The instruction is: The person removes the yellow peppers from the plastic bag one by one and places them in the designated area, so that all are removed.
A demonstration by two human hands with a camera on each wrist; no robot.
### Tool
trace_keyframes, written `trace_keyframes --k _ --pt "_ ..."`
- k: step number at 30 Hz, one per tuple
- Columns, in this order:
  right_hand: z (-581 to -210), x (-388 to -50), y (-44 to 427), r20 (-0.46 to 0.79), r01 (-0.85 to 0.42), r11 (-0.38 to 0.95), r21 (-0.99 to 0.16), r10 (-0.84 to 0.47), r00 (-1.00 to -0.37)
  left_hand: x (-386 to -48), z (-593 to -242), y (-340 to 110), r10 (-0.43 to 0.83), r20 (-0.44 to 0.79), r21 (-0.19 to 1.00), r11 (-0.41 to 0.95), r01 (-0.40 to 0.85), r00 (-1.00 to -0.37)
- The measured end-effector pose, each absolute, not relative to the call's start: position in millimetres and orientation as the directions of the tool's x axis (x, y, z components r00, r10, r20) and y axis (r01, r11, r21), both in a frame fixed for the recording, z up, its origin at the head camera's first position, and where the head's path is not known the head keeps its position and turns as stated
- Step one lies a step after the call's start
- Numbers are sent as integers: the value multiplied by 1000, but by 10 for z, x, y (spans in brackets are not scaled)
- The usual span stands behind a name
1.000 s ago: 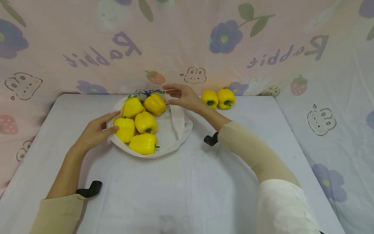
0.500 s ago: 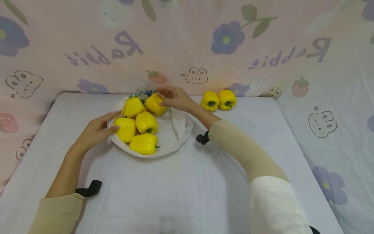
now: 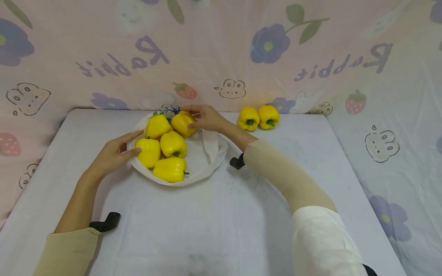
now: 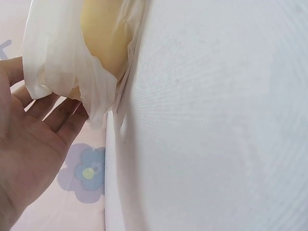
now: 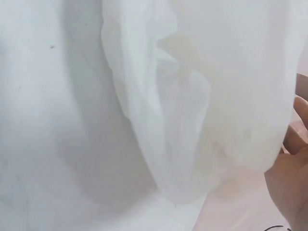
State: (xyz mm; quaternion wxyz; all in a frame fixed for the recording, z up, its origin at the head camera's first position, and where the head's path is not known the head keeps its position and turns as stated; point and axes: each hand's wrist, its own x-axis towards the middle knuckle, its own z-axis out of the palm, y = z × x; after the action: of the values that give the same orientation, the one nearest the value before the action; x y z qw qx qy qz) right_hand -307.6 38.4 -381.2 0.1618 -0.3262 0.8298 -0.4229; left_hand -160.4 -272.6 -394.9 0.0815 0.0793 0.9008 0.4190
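Note:
A white cloth bag (image 3: 203, 172) with its rim spread into a ring lies on the white table. Several yellow bell peppers (image 3: 173, 144) sit in its left and back part. My left hand (image 3: 112, 153) holds the bag's left side, thumb at the rim beside a pepper and fingers along the outside. In the left wrist view those fingers touch the cloth wall (image 4: 57, 53). My right hand (image 3: 207, 118) holds the back rim by the printed tree, thumb against the rear pepper (image 3: 183, 123). Its fingertips are partly hidden behind the bag in the right wrist view.
Two more yellow bell peppers (image 3: 258, 117) stand side by side at the table's back edge, right of the bag. A pale strap (image 3: 210, 143) lies inside the bag's right part. Behind the table hangs a rabbit-print cloth (image 3: 207, 46).
My right hand has moved left from above the bag's back right to its back rim and the rear pepper. The printed rim there sits a little lower. My left hand has stayed put.

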Motion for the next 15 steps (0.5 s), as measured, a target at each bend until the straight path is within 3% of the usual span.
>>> trace_keyframes --k 15 --pt "-3981 -3079 285 1 -474 537 -698 -661 -751 -1604 -3956 -2735 207 -85 776 627 65 -975"
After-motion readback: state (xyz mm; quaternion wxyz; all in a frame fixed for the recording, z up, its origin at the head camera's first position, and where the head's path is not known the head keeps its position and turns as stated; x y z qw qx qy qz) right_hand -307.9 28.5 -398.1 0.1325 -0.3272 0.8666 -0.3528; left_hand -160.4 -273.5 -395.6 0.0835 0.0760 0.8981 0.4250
